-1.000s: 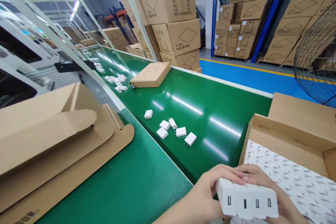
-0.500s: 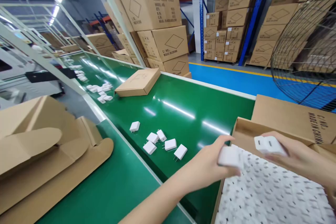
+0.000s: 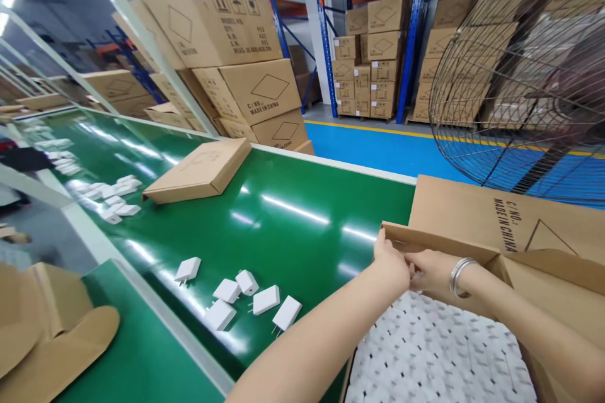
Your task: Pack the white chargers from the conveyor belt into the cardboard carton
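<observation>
My left hand reaches into the far left corner of an open carton, thumb up by the cardboard wall and fingers curled out of sight. Right beside it, almost touching, is my right hand, a silver bangle at its wrist and its fingers bent down. Whatever the two hands hold is hidden behind them. Below them the carton is packed with tight rows of white plug chargers, prongs showing on top. Several loose white chargers lie on the green conveyor belt to the left.
A flat closed carton lies farther up the belt, near more chargers. Opened cardboard rests at the lower left. Stacked cartons stand behind the belt, and a large wire fan stands at the right.
Both hands, each with white chargers in it half a second ago, have moved together into the carton's far left corner. The chargers in them are now out of sight. The view has swung right.
</observation>
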A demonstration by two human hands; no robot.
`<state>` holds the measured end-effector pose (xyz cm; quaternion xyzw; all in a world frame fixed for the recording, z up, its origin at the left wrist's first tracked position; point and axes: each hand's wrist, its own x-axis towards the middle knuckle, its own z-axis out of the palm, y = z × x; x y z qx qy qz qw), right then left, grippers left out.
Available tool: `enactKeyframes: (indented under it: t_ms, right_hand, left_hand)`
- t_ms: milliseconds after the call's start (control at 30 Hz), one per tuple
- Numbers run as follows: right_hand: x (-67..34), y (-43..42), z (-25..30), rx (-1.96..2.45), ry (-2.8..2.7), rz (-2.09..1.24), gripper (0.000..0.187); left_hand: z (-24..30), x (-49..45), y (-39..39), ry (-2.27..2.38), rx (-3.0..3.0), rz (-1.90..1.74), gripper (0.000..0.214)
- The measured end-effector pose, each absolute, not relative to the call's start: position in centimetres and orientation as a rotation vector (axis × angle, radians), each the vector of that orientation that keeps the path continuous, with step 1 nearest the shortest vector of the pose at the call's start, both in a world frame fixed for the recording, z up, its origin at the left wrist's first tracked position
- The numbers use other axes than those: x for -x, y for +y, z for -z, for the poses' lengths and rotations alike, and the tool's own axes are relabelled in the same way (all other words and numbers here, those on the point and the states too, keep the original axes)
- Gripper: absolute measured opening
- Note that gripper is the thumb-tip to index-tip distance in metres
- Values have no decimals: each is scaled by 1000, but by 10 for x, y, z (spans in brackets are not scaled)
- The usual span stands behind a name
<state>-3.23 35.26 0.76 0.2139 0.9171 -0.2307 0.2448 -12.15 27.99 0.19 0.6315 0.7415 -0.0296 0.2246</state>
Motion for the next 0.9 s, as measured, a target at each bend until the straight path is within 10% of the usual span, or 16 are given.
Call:
enactKeyframes:
  t_ms: [467, 700, 900]
  right_hand:
    - [24, 327, 3, -702, 2992, 711, 40]
    - [84, 213, -7, -84, 3088, 523, 22]
    - [67, 263, -18, -770, 3126, 444, 26]
  left_hand:
    - [-56, 229, 137, 2201, -1551, -152, 46]
    - [-10, 238, 49, 2514, -1325, 130, 41]
    - [50, 213, 38, 2625, -1490, 254, 46]
